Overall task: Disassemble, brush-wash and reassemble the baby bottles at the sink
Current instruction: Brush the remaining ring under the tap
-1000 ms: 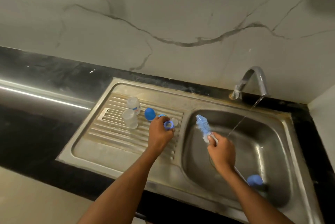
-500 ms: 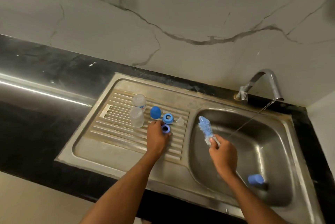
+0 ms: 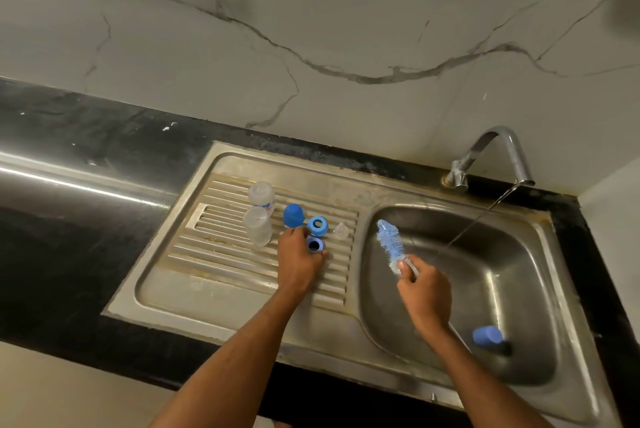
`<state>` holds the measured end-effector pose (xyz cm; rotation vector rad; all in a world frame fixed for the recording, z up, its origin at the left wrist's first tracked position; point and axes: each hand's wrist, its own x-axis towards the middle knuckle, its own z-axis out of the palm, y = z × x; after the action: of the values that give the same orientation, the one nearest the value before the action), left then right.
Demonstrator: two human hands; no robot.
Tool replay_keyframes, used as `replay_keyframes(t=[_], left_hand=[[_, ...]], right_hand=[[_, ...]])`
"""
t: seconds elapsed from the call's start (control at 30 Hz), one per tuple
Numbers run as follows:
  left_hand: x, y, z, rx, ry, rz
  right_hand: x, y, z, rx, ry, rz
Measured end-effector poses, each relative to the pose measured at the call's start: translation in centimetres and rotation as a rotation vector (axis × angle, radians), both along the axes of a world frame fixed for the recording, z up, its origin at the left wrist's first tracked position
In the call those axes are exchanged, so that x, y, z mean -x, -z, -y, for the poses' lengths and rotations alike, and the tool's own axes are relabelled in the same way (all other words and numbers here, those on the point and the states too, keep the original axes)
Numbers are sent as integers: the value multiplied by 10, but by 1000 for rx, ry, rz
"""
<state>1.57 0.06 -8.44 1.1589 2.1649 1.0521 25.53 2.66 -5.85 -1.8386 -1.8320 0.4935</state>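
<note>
While water runs in a thin slanting stream from the tap into the steel basin, the left hand rests on the ribbed draining board, its fingers curled round a blue screw ring that sits on the ribs with its dark opening facing up. Just beyond that ring lies a second blue ring, with a blue cap to its left and a small clear teat to its right. Two clear bottles stand close together at the far left of the group, on the board. Over the basin, the right hand grips the handle of a bottle brush in a closed fist, the pale blue bristles pointing up and away toward the board. Another blue cap lies at the bottom of the basin, near the right forearm.
</note>
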Motion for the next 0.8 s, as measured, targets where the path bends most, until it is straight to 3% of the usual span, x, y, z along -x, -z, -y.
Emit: replay_keyframes(t=[0.37,0.8], left_hand=[[-53,-31,-37,-38,59,-17],[-199,0,-67,115,441,-97]], right_hand=[[-44,-6,-6,28,44,-44],[-164,-16,2,78,249,-31]])
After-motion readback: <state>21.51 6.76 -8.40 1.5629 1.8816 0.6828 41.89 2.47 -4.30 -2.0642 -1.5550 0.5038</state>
